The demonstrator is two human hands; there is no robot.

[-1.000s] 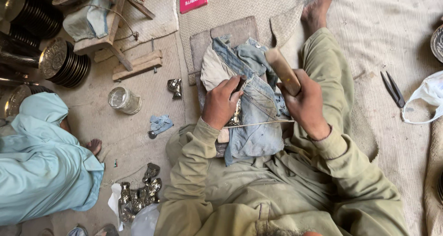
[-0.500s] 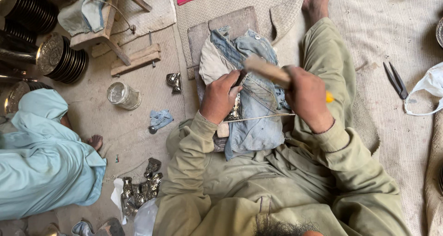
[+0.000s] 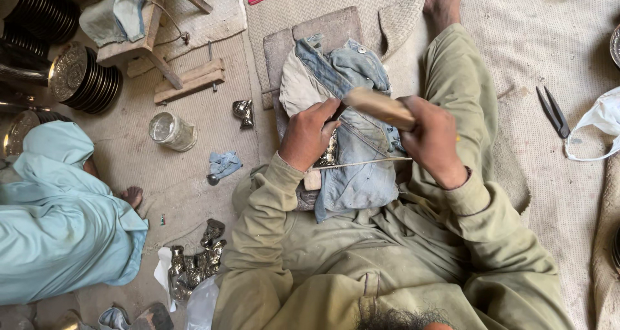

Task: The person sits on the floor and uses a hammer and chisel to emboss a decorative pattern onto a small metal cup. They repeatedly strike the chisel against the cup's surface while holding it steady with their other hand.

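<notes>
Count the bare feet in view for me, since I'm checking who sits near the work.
2. One foot lies at the top, at the end of the worker's olive trouser leg. The other foot peeks from the light blue clothing at left. Others may be hidden under clothing.

I see a wooden mallet (image 3: 378, 107) lying near-level above a small embossed metal piece (image 3: 328, 154) on crumpled denim cloth (image 3: 352, 143).

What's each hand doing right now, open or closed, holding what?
Left hand: closed, pressing a small metal piece against the denim cloth.
Right hand: closed around a wooden handle.
</notes>
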